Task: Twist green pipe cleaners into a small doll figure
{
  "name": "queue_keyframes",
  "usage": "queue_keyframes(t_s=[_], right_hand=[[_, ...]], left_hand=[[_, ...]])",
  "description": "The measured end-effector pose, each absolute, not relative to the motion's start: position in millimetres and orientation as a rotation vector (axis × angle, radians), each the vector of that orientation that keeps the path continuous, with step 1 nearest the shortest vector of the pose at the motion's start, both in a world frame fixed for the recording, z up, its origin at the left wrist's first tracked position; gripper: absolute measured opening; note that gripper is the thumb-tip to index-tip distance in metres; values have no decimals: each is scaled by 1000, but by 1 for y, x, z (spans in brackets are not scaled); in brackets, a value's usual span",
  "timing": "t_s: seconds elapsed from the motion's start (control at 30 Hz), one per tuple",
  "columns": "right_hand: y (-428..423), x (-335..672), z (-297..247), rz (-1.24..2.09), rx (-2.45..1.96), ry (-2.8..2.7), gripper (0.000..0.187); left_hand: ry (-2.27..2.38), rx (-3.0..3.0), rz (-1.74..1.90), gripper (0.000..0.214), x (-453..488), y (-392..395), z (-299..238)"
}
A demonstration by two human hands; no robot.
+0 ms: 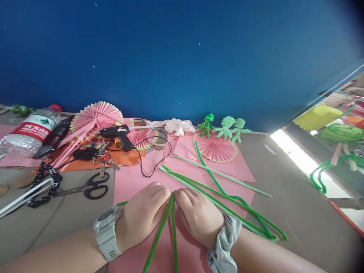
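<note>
My left hand (146, 212), with a pale watch on its wrist, and my right hand (199, 216), with a grey-green scrunchie, meet knuckle to knuckle over pink paper (131, 235). Both are closed in a pinch on green pipe cleaners (159, 236), whose two lengths run down toward me from between the fingers. A green end also sticks out beside my left wrist. My fingertips are hidden behind the knuckles. Just right of my right hand lie several loose green pipe cleaners (241, 206). A paler green pipe cleaner (224, 176) rests farther back.
Three green pipe-cleaner figures (226, 128) stand by the blue wall near a pink pleated paper fan (216, 149). Left of them are clear tape (157, 143), a black glue gun (121, 135) with a looping cord, keys (105, 158), scissors (95, 186) and a water bottle (30, 131).
</note>
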State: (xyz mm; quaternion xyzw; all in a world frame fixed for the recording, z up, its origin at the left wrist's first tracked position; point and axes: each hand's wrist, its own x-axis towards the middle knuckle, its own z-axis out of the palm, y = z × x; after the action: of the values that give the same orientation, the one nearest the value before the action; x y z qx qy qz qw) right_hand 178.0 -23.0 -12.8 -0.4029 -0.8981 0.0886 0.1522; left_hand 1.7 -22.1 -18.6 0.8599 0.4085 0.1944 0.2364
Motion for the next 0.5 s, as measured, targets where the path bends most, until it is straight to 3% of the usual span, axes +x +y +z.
queue_keyframes(t_s=[0.3, 0.5], right_hand=[[-23, 173, -11, 342, -1295, -2589, 15], [-16, 183, -10, 647, -1204, -2500, 13]], left_hand=[[1150, 2468, 524, 16, 5, -23, -19], [1172, 2261, 512, 16, 4, -16, -14]])
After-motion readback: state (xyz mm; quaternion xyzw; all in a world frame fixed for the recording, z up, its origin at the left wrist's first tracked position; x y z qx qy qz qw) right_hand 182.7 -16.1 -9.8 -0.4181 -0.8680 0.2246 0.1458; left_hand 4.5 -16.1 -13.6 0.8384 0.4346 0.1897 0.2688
